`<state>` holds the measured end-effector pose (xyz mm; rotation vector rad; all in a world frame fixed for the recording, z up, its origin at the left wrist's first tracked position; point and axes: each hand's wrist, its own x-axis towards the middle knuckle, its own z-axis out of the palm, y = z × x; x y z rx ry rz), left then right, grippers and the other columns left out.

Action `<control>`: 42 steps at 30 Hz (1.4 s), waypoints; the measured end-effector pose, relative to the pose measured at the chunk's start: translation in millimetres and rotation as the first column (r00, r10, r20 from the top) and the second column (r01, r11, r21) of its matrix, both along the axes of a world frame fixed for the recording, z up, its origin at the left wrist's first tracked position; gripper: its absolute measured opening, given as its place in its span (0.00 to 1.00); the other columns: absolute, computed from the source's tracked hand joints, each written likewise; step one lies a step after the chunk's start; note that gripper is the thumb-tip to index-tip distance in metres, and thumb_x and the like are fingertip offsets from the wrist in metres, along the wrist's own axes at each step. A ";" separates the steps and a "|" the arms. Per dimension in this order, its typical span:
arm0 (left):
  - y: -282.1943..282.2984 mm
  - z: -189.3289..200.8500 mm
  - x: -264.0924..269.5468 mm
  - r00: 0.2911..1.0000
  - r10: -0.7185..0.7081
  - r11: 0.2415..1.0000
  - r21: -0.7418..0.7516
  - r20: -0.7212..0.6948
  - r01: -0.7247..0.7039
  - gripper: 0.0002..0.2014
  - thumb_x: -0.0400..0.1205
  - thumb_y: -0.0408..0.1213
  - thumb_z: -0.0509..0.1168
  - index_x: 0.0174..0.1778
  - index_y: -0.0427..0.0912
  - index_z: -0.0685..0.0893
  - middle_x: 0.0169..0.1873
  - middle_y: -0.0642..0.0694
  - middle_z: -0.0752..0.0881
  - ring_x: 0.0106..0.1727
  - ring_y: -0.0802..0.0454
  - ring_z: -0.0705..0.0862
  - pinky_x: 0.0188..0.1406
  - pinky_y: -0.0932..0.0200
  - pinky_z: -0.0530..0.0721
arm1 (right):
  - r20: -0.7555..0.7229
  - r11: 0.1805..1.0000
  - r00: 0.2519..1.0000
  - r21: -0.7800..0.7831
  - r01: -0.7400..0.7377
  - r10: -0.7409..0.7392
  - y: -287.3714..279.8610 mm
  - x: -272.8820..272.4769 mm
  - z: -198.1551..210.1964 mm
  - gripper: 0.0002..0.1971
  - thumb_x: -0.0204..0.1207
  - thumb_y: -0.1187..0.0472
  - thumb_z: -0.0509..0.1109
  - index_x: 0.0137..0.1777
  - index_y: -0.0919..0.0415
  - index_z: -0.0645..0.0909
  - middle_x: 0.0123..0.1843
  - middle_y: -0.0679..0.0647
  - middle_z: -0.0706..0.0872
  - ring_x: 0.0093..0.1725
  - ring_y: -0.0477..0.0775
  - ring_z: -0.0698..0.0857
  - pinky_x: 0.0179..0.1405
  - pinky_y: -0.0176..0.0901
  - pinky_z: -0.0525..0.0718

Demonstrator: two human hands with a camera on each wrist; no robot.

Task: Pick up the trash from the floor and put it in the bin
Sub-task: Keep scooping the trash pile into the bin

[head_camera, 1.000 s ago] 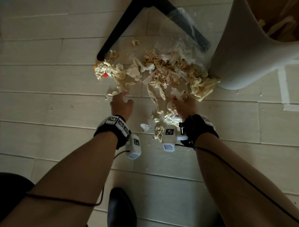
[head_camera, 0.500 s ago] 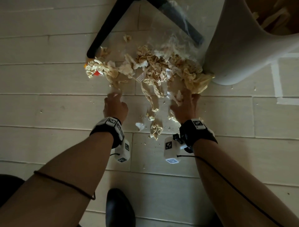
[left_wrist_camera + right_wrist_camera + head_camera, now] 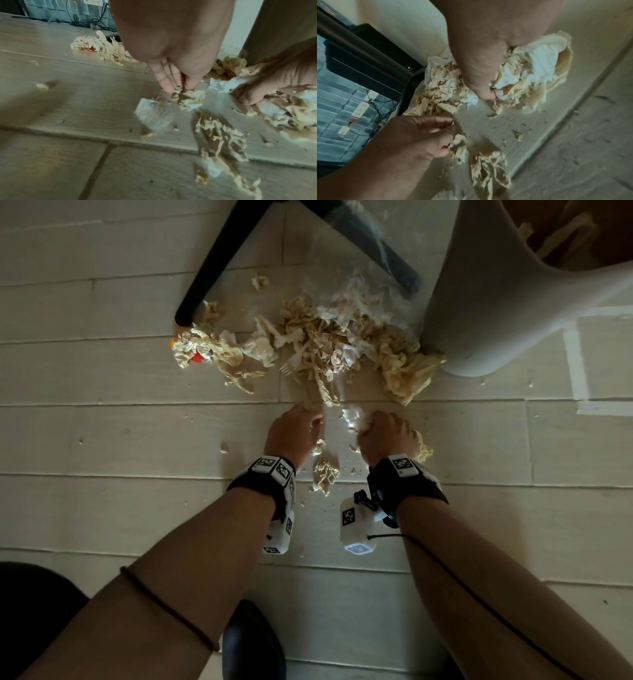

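Note:
A heap of crumpled beige paper trash (image 3: 342, 347) lies on the pale plank floor, reaching the foot of the grey bin (image 3: 496, 285) at the upper right. Just below the heap, my right hand (image 3: 380, 429) grips a wad of beige and white paper (image 3: 539, 65) against the floor. Close on its left, my left hand (image 3: 298, 426) points down, fingertips (image 3: 171, 86) and thumb pinching a small paper scrap (image 3: 190, 100). Another loose wad (image 3: 325, 474) lies between my wrists.
Two black chair legs (image 3: 219, 265) (image 3: 376, 244) slant over the far side of the heap. Clear plastic film (image 3: 359, 285), a white plastic fork (image 3: 291, 364) and a red-orange bit (image 3: 197, 357) sit among the paper. A black shoe (image 3: 253, 645) is near me; white tape (image 3: 579, 364) marks the floor at right.
My right hand has closed on a wad and drawn it back from the heap's edge. My left hand has shifted right, close to the right hand, onto the small scraps.

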<state>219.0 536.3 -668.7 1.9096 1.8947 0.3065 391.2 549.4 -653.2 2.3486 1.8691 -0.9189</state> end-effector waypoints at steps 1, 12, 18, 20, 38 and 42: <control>-0.2 1.4 0.3 1.000 0.015 1.000 -0.017 0.020 -0.014 0.08 0.83 0.37 0.68 0.55 0.42 0.90 0.52 0.44 0.90 0.46 0.50 0.89 0.50 0.49 0.89 | -0.020 1.000 1.000 -0.006 -0.008 0.008 -2.4 -0.6 -0.4 0.11 0.78 0.58 0.65 0.57 0.58 0.85 0.59 0.59 0.87 0.63 0.66 0.82 0.61 0.55 0.78; 35.8 15.1 9.0 0.998 0.030 0.999 -0.028 0.049 -0.029 0.23 0.82 0.32 0.65 0.73 0.51 0.78 0.62 0.46 0.87 0.55 0.50 0.87 0.59 0.54 0.87 | 0.000 0.976 0.996 0.201 0.087 -0.089 -6.8 6.4 -4.4 0.13 0.73 0.52 0.72 0.56 0.52 0.86 0.66 0.52 0.85 0.74 0.62 0.71 0.76 0.72 0.61; 31.2 13.1 10.7 0.998 0.032 0.997 -0.062 -0.053 -0.035 0.07 0.82 0.33 0.67 0.51 0.39 0.90 0.54 0.43 0.89 0.47 0.48 0.88 0.47 0.59 0.84 | 0.077 0.992 0.992 0.089 0.092 -0.099 -19.0 14.8 -8.9 0.14 0.76 0.52 0.72 0.60 0.52 0.83 0.69 0.57 0.76 0.74 0.66 0.68 0.71 0.69 0.68; 28.4 13.6 12.7 0.999 0.027 0.996 -0.082 -0.042 -0.030 0.07 0.81 0.32 0.68 0.50 0.39 0.90 0.54 0.43 0.89 0.47 0.47 0.88 0.49 0.57 0.86 | 0.057 0.988 0.992 0.111 0.107 -0.114 -19.0 15.4 -8.9 0.13 0.78 0.56 0.70 0.62 0.53 0.83 0.68 0.58 0.76 0.70 0.66 0.70 0.65 0.62 0.72; -55.3 19.0 8.9 0.943 -0.331 0.915 -0.254 -0.030 0.313 0.26 0.78 0.53 0.70 0.70 0.48 0.78 0.72 0.49 0.73 0.69 0.50 0.73 0.58 0.50 0.85 | -0.115 0.995 0.993 0.096 0.021 -0.010 -45.0 11.0 -10.7 0.25 0.69 0.44 0.80 0.64 0.52 0.84 0.62 0.56 0.80 0.62 0.63 0.76 0.56 0.53 0.79; -68.6 13.9 3.9 0.931 -0.362 0.920 -0.176 -0.041 0.350 0.24 0.77 0.46 0.74 0.69 0.44 0.82 0.65 0.46 0.80 0.62 0.48 0.80 0.55 0.51 0.87 | -0.082 0.992 0.997 0.129 0.013 -0.002 -50.8 4.2 -11.7 0.17 0.73 0.54 0.77 0.62 0.54 0.86 0.60 0.57 0.83 0.60 0.66 0.78 0.51 0.55 0.83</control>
